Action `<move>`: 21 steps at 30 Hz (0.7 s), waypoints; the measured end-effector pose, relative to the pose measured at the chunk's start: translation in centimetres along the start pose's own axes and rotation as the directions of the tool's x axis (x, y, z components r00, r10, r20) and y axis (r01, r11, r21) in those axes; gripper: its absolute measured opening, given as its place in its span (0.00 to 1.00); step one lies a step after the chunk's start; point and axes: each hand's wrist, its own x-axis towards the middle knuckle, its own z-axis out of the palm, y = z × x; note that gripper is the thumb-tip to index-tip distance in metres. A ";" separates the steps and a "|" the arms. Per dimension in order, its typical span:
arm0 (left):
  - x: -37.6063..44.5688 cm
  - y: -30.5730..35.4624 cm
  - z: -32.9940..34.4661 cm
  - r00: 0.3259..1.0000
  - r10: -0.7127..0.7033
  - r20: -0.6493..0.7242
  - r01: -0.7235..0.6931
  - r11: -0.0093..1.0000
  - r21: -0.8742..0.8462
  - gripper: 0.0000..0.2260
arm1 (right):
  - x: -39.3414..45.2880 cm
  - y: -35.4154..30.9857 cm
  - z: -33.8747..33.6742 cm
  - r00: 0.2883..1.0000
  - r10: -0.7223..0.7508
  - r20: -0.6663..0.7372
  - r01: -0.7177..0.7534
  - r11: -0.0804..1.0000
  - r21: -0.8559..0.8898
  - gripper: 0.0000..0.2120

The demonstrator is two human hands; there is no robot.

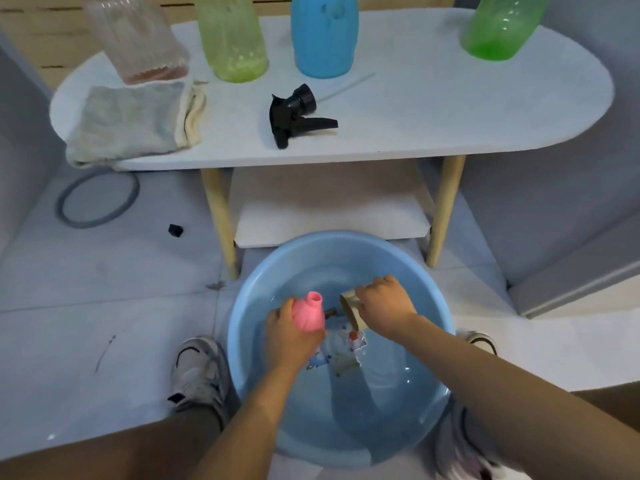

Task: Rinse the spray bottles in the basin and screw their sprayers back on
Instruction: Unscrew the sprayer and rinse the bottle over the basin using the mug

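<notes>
Over the blue basin [256, 386] of water on the floor, my left hand [287, 336] grips a pink bottle [308, 311] with its open neck pointing up and away. My right hand [384, 306] holds a beige cup [349, 306] tilted on its side toward the pink bottle's neck. A black sprayer head [294, 114] lies on the white table [450, 116] with its tube trailing right. Behind it on the table stand a clear ribbed bottle [135, 39], a yellow-green bottle [230, 36], a blue bottle [323, 36] and a green bottle [502, 26].
A grey cloth [131, 121] hangs over the table's left front edge. The table's wooden legs [221, 220] and lower shelf [329, 209] stand just behind the basin. A grey ring [97, 199] and a small black piece [175, 230] lie on the floor at left. My shoes [197, 372] flank the basin.
</notes>
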 end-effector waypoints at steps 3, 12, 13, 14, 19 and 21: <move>0.1 -0.9 0.9 1.000 -0.025 -0.003 0.025 0.999 -0.031 0.32 | 0.2 -0.2 1.3 1.000 0.004 0.027 -0.003 1.000 -0.029 0.13; 0.4 -1.7 1.4 0.998 -0.046 -0.040 0.040 0.990 -0.133 0.33 | 0.1 -0.9 4.8 0.990 0.067 0.126 -0.087 0.983 0.162 0.10; 0.5 -1.6 1.4 0.998 -0.050 -0.049 0.042 0.989 -0.145 0.33 | 0.0 -0.9 4.7 0.990 0.101 0.097 -0.120 0.968 0.220 0.09; 0.5 -1.6 1.4 0.997 -0.054 -0.060 0.044 0.987 -0.155 0.33 | 0.0 -0.8 4.6 0.986 0.151 0.077 -0.167 0.939 0.301 0.08; 0.5 -1.7 1.3 0.996 -0.039 -0.080 0.021 0.975 -0.221 0.36 | -0.7 1.0 4.2 0.859 0.425 0.285 -0.470 0.435 0.768 0.14; 0.4 -1.6 1.1 0.996 -0.024 -0.082 0.005 0.972 -0.234 0.37 | -1.3 1.5 4.2 0.804 0.479 0.351 -0.500 0.226 0.836 0.12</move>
